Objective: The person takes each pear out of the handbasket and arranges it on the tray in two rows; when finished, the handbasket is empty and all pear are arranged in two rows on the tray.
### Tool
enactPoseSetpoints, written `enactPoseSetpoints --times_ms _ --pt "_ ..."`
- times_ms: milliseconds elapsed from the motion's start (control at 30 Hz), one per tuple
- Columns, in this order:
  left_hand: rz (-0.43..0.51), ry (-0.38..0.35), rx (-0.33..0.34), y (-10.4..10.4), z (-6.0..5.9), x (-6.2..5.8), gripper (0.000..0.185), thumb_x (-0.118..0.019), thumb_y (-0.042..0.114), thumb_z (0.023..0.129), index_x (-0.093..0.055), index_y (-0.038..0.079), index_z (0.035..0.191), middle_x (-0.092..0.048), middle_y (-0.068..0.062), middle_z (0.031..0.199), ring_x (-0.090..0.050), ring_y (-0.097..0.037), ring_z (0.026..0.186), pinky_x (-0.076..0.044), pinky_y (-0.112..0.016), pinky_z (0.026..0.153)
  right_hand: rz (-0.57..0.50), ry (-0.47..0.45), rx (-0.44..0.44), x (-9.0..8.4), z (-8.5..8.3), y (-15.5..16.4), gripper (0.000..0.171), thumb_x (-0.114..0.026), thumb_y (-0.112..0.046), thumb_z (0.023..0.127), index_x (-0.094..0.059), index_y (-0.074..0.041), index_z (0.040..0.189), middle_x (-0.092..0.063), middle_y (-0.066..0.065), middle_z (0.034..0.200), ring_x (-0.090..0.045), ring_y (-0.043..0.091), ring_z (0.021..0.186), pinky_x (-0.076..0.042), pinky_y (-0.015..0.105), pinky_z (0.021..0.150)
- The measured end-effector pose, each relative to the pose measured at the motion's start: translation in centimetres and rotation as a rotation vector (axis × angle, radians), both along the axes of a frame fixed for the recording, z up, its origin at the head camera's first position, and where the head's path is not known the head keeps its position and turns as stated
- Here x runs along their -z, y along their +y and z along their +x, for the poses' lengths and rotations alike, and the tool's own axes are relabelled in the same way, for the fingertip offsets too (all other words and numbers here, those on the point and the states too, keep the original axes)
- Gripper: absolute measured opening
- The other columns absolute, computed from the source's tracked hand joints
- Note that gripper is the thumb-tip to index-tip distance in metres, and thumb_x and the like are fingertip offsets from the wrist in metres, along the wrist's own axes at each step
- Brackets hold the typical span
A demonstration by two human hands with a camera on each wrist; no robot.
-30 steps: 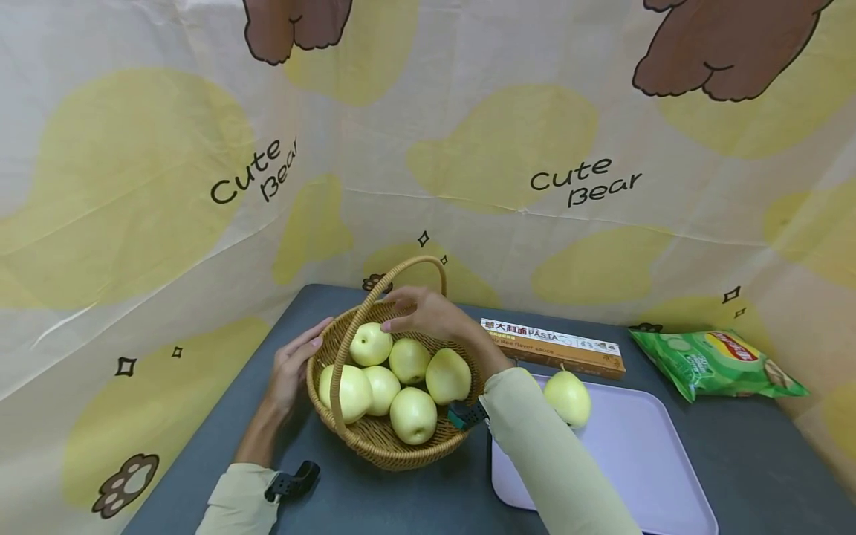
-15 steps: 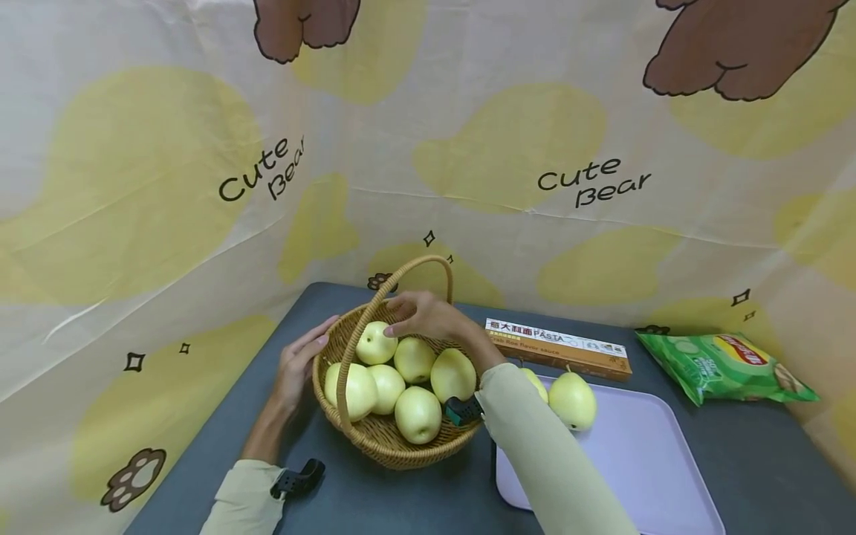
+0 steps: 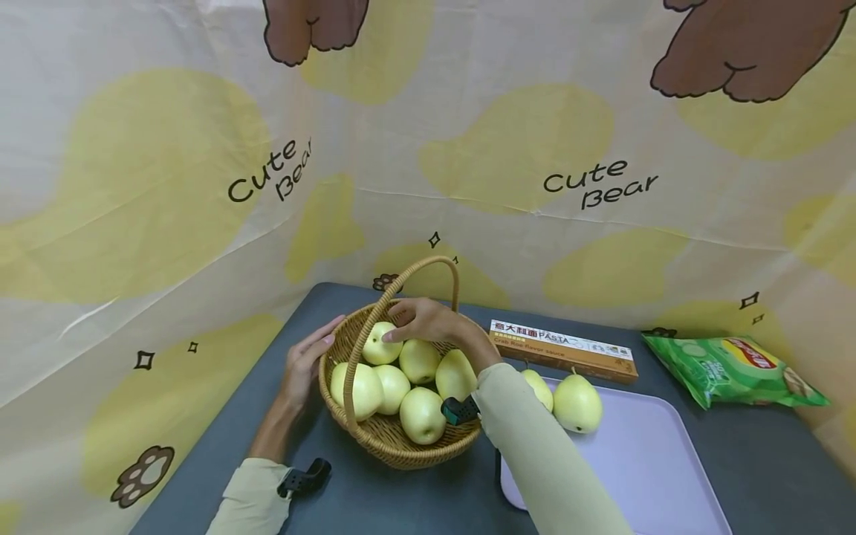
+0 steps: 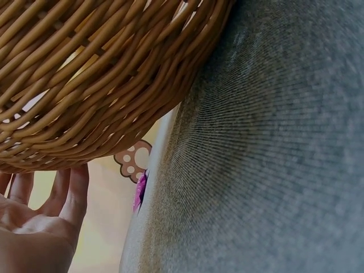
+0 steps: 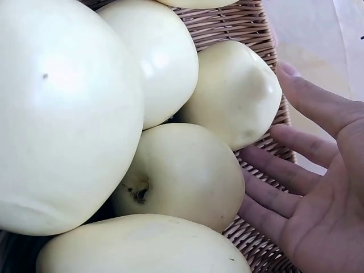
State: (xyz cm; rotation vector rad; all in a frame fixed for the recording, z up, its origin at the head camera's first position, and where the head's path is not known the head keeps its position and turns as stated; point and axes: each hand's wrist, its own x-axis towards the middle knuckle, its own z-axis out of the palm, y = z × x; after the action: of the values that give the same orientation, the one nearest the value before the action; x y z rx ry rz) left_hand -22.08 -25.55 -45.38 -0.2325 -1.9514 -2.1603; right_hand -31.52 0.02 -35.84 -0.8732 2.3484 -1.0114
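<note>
Right wrist view: right hand (image 5: 318,210) inside the wicker basket (image 3: 401,455), grip wide. Fingers spread and mostly straight, reaching in between the pears and the wicker wall; thumb stands off above them, tip just beside a pear. Can't tell how firm any contact is.

Head view: same hand comes in under the handle (image 3: 435,260) from the right, thumb overlapping the edge of the far pear (image 3: 377,348), which sits at the back left of the basket. Five other pears show in there with it, packed close: one front left (image 3: 361,394) partly behind the handle, one front centre (image 3: 421,417), the rest between and to the right.

Left hand (image 3: 304,368) is on the outer left side of the basket, fingers up at the rim. Left wrist view has those fingers extended against the wicker, tips hidden behind it; not curled round anything visible.

Basket stands upright on a dark grey table (image 3: 374,501). Right of it, lilac tray (image 3: 655,461), two pears on its far left part: one in full view (image 3: 578,403), one (image 3: 539,388) partly covered by the right sleeve (image 3: 548,453). Pasta box (image 3: 565,353) lies behind the tray, green chip bag (image 3: 735,371) farther right. Printed bear cloth (image 3: 495,223) behind everything.
</note>
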Motion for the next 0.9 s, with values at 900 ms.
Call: enactPoseSetpoints --times_ms 900 --pt "0.005 -0.007 -0.005 0.1 0.0 0.1 0.047 -0.053 0.021 0.111 -0.054 0.0 0.153 -0.06 -0.012 0.153 -0.066 -0.008 0.127 -0.054 -0.025 0.105 0.023 0.066 -0.05 0.8 -0.3 -1.2 0.054 -0.08 -0.035 0.097 -0.064 -0.009 0.142 -0.063 0.007 0.143 -0.06 0.025 0.127 -0.052 0.04 0.106"
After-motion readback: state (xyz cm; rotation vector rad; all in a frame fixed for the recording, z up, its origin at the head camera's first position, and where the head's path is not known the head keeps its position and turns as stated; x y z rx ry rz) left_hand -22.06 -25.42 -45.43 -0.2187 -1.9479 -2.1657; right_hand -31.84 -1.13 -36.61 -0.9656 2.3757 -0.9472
